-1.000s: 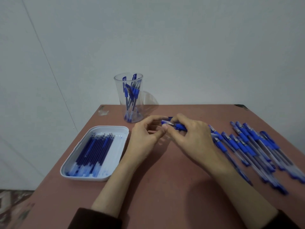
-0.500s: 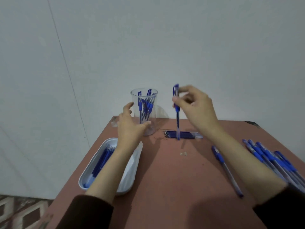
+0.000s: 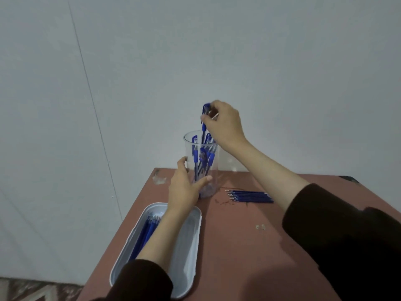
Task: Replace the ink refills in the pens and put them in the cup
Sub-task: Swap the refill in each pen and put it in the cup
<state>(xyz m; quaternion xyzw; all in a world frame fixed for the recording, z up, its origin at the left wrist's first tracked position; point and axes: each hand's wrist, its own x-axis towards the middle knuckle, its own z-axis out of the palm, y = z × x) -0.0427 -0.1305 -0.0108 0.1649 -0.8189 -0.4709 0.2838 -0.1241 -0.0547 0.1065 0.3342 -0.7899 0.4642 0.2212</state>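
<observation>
A clear plastic cup (image 3: 213, 170) with several blue pens in it stands at the table's far left. My left hand (image 3: 184, 187) holds the cup near its base, thumb and fingers round its wall. My right hand (image 3: 225, 124) is above the cup's rim and pinches the top of a blue pen (image 3: 204, 122). The pen hangs upright with its lower end inside the cup.
A white tray (image 3: 186, 246) with several blue refills (image 3: 145, 233) lies at the near left under my left forearm. A row of loose refills (image 3: 249, 196) lies right of the cup. The table's left edge is close to the tray. A pale wall stands behind.
My right hand carried the pen left from above the table to over the cup and lowered its tip in. My left hand closed round the cup. The view turned left.
</observation>
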